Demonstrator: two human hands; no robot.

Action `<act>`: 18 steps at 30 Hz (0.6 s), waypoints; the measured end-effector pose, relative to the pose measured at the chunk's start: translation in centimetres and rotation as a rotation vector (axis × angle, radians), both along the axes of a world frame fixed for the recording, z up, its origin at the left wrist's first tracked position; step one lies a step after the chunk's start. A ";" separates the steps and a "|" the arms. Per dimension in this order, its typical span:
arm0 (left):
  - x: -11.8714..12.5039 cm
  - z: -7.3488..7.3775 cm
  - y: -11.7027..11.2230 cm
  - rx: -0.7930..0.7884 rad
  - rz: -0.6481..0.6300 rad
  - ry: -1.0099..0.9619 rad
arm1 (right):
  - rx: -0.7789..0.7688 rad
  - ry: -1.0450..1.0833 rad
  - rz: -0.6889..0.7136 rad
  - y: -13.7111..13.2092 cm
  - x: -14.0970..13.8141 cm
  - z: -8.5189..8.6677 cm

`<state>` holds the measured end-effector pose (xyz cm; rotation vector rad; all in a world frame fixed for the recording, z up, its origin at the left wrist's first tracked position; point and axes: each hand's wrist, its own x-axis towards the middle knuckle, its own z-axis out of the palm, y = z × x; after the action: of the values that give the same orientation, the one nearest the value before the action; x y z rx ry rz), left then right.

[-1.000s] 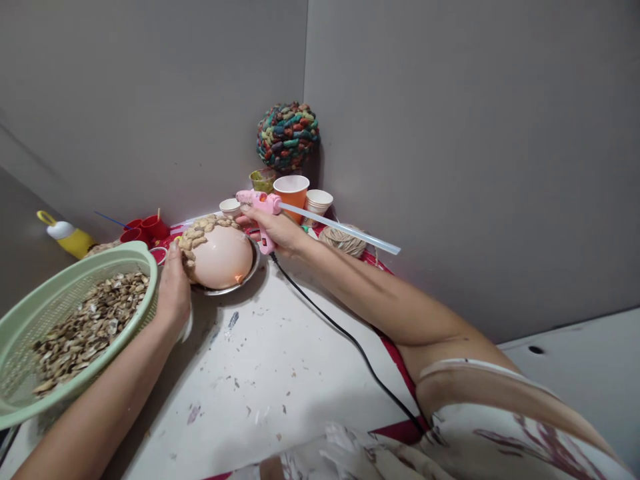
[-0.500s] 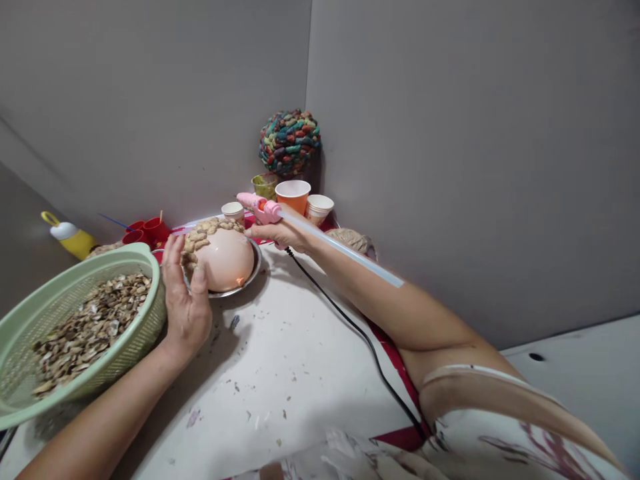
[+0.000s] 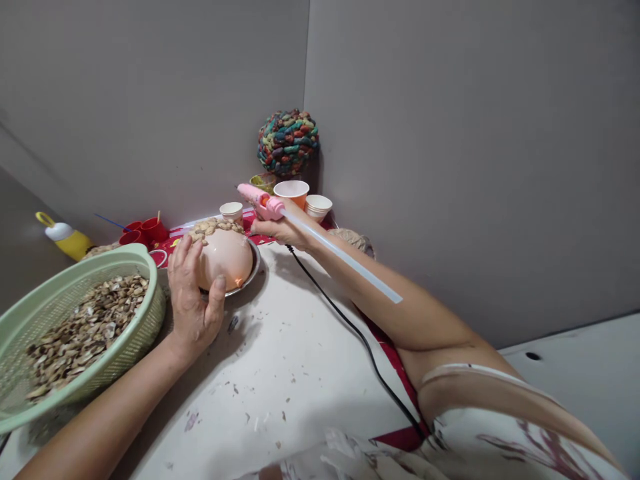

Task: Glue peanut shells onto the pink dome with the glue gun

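A peach balloon (image 3: 227, 257), partly covered with glued peanut shells (image 3: 213, 227), rests in a metal dish (image 3: 249, 275). My left hand (image 3: 193, 300) cups the balloon's near left side, fingers spread over it. My right hand (image 3: 285, 231) grips a pink glue gun (image 3: 260, 201) just behind and right of the balloon, nozzle pointing left over the shells. A long clear glue stick (image 3: 345, 258) juts from the gun's back along my forearm. Its black cord (image 3: 350, 327) trails across the table towards me.
A green colander (image 3: 127, 333) full of peanut shells sits at the left. Red cups (image 3: 145, 232), a yellow bottle (image 3: 70, 239), paper cups (image 3: 293, 191), twine (image 3: 353, 239) and a multicoloured shell ball (image 3: 287, 141) crowd the back corner against grey walls. The white table (image 3: 280, 373) carries scraps.
My left hand moved from the balloon's left side round to its near side, fingers spreading over it. The glue gun lifted and tilted, its glue stick swinging down along my right forearm.
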<state>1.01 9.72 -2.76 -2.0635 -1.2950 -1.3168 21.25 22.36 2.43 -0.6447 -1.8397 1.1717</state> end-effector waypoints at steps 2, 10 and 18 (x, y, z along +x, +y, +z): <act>0.0 0.0 0.1 -0.007 0.015 0.006 | 0.039 0.024 0.006 -0.3 0.5 0.8; 0.1 -0.2 0.3 0.017 0.023 0.075 | 0.167 -0.123 -0.004 -0.1 0.5 0.4; 0.2 -0.4 0.3 0.045 0.016 0.119 | 0.212 -0.156 -0.059 0.7 -1.3 -1.3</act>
<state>1.17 10.07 -3.17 -2.0628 -1.2176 -1.1861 19.97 23.07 1.11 -0.6787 -2.0289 0.8936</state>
